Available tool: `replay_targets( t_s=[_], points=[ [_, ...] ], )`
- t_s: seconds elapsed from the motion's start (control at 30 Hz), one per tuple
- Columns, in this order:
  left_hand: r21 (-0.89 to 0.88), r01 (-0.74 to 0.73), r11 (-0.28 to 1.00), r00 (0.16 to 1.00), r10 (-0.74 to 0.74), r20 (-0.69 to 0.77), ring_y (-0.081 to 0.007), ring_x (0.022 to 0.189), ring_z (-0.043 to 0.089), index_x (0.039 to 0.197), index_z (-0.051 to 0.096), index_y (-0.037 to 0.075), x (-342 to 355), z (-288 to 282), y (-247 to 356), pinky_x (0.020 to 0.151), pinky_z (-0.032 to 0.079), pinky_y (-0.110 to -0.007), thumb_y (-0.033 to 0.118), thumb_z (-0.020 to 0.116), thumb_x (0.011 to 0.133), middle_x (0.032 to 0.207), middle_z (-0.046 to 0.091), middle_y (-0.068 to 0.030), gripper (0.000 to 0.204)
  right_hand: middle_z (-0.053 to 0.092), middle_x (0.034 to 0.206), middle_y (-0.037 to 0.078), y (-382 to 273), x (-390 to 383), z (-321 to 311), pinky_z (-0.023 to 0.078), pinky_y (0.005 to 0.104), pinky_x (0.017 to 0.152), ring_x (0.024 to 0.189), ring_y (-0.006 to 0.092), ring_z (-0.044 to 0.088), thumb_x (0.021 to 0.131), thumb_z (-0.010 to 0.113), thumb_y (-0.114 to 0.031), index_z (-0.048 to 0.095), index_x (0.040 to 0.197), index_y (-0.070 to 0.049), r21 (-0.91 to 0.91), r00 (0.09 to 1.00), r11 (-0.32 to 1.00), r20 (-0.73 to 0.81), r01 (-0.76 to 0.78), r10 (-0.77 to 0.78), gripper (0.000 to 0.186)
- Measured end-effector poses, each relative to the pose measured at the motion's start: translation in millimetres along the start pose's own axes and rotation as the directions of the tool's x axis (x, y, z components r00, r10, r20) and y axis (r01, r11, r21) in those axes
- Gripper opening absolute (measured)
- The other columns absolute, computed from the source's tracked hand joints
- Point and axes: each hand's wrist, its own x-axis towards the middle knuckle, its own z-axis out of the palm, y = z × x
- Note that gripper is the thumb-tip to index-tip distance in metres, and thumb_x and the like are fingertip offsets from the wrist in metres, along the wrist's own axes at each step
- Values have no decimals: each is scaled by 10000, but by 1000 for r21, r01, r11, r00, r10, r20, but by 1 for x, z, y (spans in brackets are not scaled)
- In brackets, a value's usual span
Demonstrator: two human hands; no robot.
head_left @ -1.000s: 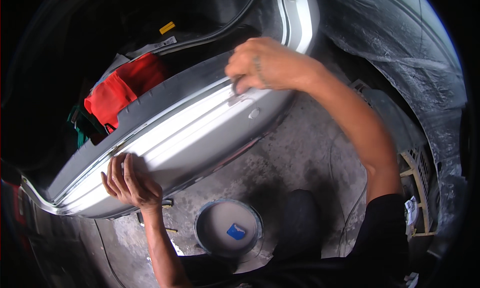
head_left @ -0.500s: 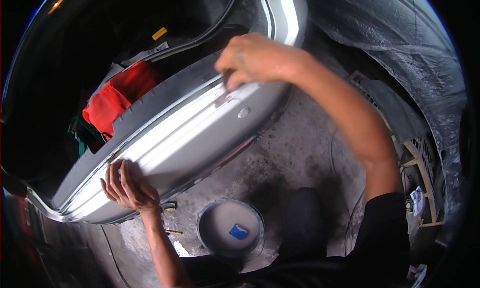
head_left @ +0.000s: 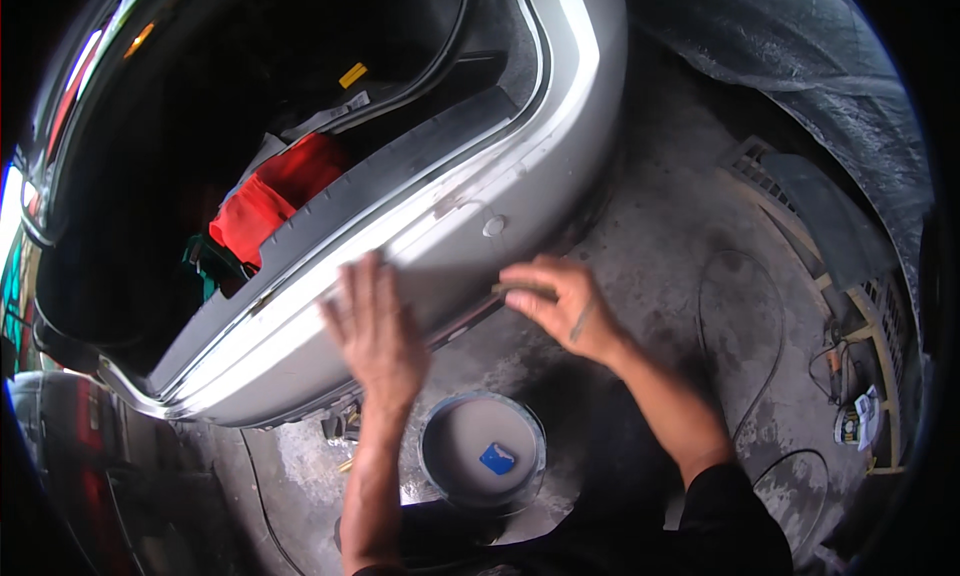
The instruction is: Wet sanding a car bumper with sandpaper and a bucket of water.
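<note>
The silver rear bumper (head_left: 440, 254) of a car runs diagonally across the view, below its open trunk. My left hand (head_left: 382, 336), slightly blurred, has its fingers stretched out over the bumper; whether it touches cannot be told. My right hand (head_left: 578, 314) is just off the bumper's lower edge, pinching a thin brownish strip (head_left: 530, 289) that looks like folded sandpaper. Wet-looking grey smears (head_left: 450, 206) mark the bumper's upper ledge, beside a round cap (head_left: 493, 225).
On the concrete floor stands a bucket (head_left: 430, 456) of cloudy grey water with a blue block (head_left: 497, 458) in it. Red cloth (head_left: 250, 221) lies in the trunk. At right are a slatted frame (head_left: 885, 326), plastic sheeting (head_left: 790, 66) and a black cable (head_left: 783, 336).
My right hand has come down from the bumper's upper ledge to below its lower edge, still pinching the strip. My left hand has moved right along the bumper. The view has shifted.
</note>
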Motion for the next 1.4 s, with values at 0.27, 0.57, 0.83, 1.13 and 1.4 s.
replay_targets(
  t_s=[0.27, 0.57, 0.83, 1.13, 1.4],
  points=[
    [-44, -172, 984, 978, 176, 113, -407, 1621, 342, 1579, 488, -37, 105, 40, 101, 1322, 203, -632, 171, 701, 957, 1709, 424, -216, 689, 790, 1122, 165, 74, -106, 94, 607, 352, 868, 1014, 236, 778, 999, 750, -94, 771, 1212, 9, 103, 936, 948, 220, -302, 274, 237],
    [72, -79, 994, 985, 66, 157, -395, 1599, 378, 1554, 541, 39, 53, -12, 43, 1310, 208, -638, 133, 699, 941, 1697, 474, -110, 640, 770, 1175, 179, 104, -149, 113, 592, 383, 926, 1064, 300, 765, 1008, 712, -131, 743, 1248, 4, 98, 936, 957, 257, -274, 242, 277],
    [2, -38, 999, 996, 37, 85, -459, 1493, 439, 1546, 550, 28, 64, 18, 79, 1263, 288, -620, 173, 783, 872, 1647, 465, -241, 728, 766, 1195, 177, 94, -139, 111, 606, 376, 918, 1085, 290, 762, 999, 706, -76, 737, 1227, 22, 132, 947, 944, 152, -302, 282, 249],
    [-435, 100, 895, 957, 33, 287, -470, 1391, 553, 1435, 650, 10, -14, 3, 66, 1209, 409, -588, 49, 755, 907, 1489, 614, -226, 540, 763, 1095, 59, 112, -148, 100, 561, 290, 908, 1012, 119, 700, 977, 810, -78, 683, 1164, -11, 474, 825, 742, -56, -474, 562, 235],
    [-403, 884, -239, 303, -364, 881, -152, 926, 717, 1213, 710, -29, -210, 54, 73, 800, 611, -324, 166, 690, 1082, 1048, 746, -65, 236, 768, 1066, 23, 133, -163, 124, 562, 274, 902, 990, 93, 695, 1006, 767, -82, 724, 1217, -17, 565, 796, 568, 344, -599, 498, 225]
  ],
)
